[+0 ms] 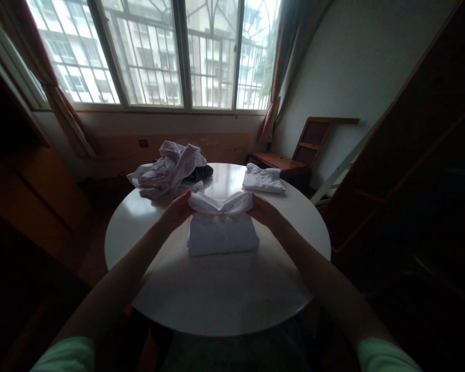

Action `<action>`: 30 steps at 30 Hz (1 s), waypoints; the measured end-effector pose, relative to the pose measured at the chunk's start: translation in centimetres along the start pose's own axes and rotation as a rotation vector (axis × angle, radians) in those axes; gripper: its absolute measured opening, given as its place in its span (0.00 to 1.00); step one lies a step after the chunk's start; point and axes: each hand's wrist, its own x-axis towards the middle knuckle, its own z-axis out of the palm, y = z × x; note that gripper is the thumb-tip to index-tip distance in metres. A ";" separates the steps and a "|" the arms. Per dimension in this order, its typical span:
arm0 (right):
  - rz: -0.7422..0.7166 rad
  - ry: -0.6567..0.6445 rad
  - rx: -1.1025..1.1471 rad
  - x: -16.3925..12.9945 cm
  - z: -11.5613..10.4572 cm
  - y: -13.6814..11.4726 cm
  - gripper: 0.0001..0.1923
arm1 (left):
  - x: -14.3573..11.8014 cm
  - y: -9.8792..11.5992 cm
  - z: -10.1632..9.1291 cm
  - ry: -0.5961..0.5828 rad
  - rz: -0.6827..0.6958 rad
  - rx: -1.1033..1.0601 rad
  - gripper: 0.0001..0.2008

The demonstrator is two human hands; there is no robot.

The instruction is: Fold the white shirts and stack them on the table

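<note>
A white collared shirt [222, 235], folded into a flat rectangle, lies at the middle of the round white table [217, 299]. My left hand [181, 211] is closed on the left end of its collar. At the collar's right end, my right hand [262, 209] grips the cloth in the same way. Between the hands the collar stands raised at the far edge of the folded body, dipping in a V at the centre. The fingertips are partly hidden by the cloth.
A loose heap of pale clothes [166, 168] with a dark striped piece [199, 173] lies at the table's back left. Another folded white shirt [264, 179] rests at the back right. Beyond stand a wooden chair [310, 142] and a barred window [151, 57].
</note>
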 end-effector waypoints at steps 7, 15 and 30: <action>-0.131 0.071 0.069 0.3 -0.1 -0.3 0.08 | 0.7 -0.1 -0.7 0.112 0.034 -0.033 0.05; -0.082 0.106 0.041 0.3 0.9 0.1 0.09 | 1.5 -0.5 -1.1 0.160 0.048 -0.115 0.06; 0.194 -0.001 0.149 -0.4 0.3 -0.9 0.10 | 0.9 0.0 -0.9 0.090 -0.026 -0.051 0.07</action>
